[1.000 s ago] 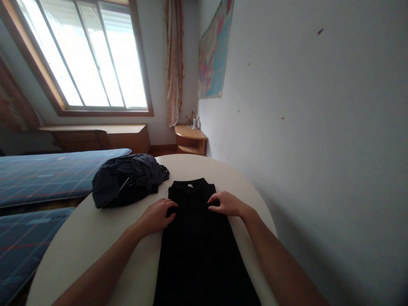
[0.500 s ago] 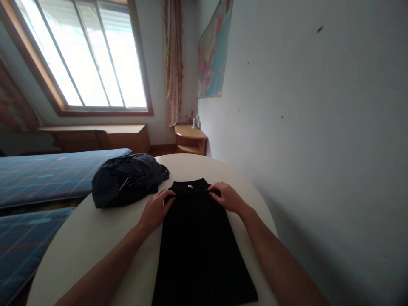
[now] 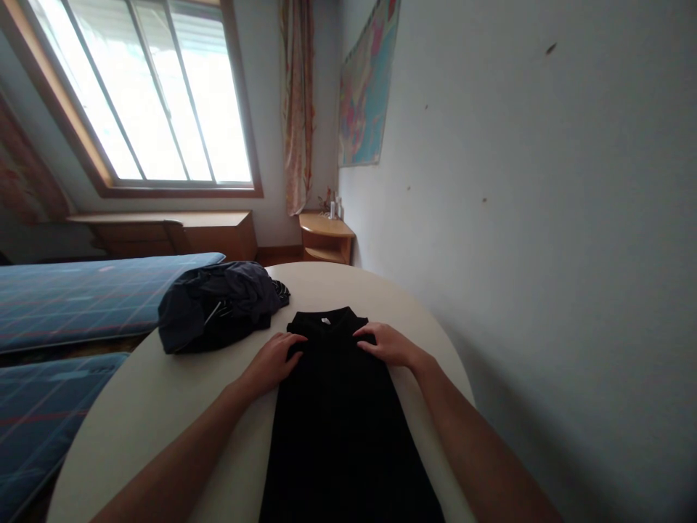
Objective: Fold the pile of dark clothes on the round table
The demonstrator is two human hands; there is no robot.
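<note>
A black garment [image 3: 343, 428] lies flat and lengthwise on the round white table [image 3: 163, 414], its collar at the far end with a small pale label inside. My left hand [image 3: 276, 359] rests at the garment's upper left edge, thumb and fingers apart on the cloth. Across from it, my right hand [image 3: 388, 344] touches the upper right edge, its fingertips also spread apart on the fabric. Neither hand pinches the cloth.
A heap of dark clothes [image 3: 218, 305] sits at the table's far left. Blue checked mattresses [image 3: 98, 298] lie beyond the left side. A white wall [image 3: 544, 276] stands on the right, and a corner shelf [image 3: 327, 226] is behind the table.
Both hands have let go of the folded edge near the collar and moved slightly toward me. The cloth there now lies flatter, with its shoulders spread out.
</note>
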